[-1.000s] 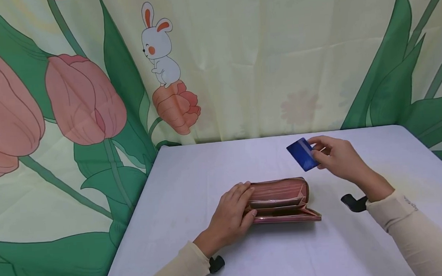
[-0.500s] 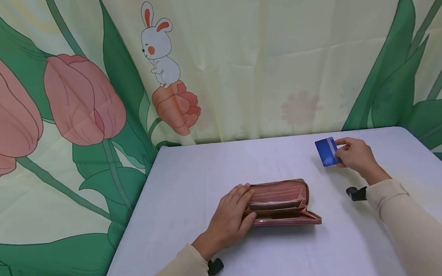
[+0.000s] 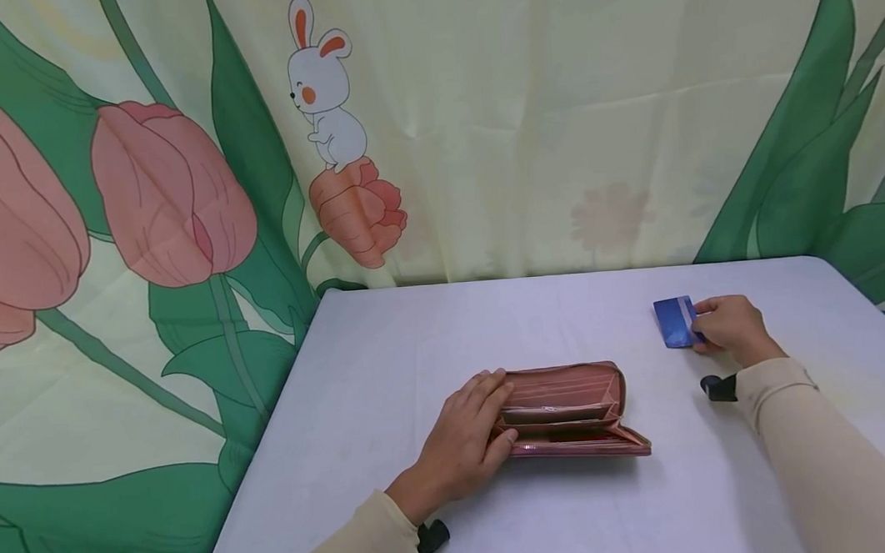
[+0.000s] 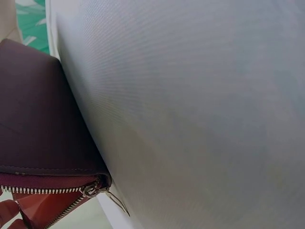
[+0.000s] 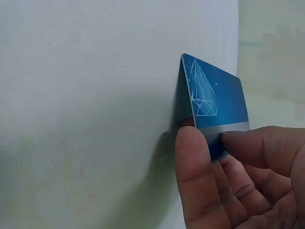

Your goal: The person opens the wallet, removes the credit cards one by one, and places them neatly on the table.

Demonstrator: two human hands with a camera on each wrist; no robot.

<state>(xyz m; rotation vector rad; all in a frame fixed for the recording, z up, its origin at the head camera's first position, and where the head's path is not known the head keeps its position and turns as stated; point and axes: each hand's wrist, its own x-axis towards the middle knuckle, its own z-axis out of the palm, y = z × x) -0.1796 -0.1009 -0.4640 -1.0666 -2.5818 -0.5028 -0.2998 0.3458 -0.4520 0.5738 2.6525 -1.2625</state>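
Note:
A pinkish-brown zip wallet (image 3: 570, 412) lies unzipped on the table, its card slots and inner pockets showing. Its left end is under my left hand (image 3: 462, 438), which holds it with fingers on the back part and thumb at the front. The left wrist view shows the wallet's dark outer side (image 4: 43, 114) and a metal zip pull (image 4: 90, 191). To the right and farther back, my right hand (image 3: 734, 328) pinches a blue card (image 3: 673, 321) by one edge. In the right wrist view the card (image 5: 219, 95) has a silver stripe and a pale line drawing; it stands tilted close to the tabletop.
A white cloth covers the table (image 3: 416, 336). Behind it hangs a cream curtain (image 3: 495, 140) printed with tulips and a rabbit. Black wrist straps (image 3: 432, 536) show at both cuffs.
My right hand has carried the blue card rightward, away from the wallet, and lowered it toward the table. My left hand has stayed on the wallet.

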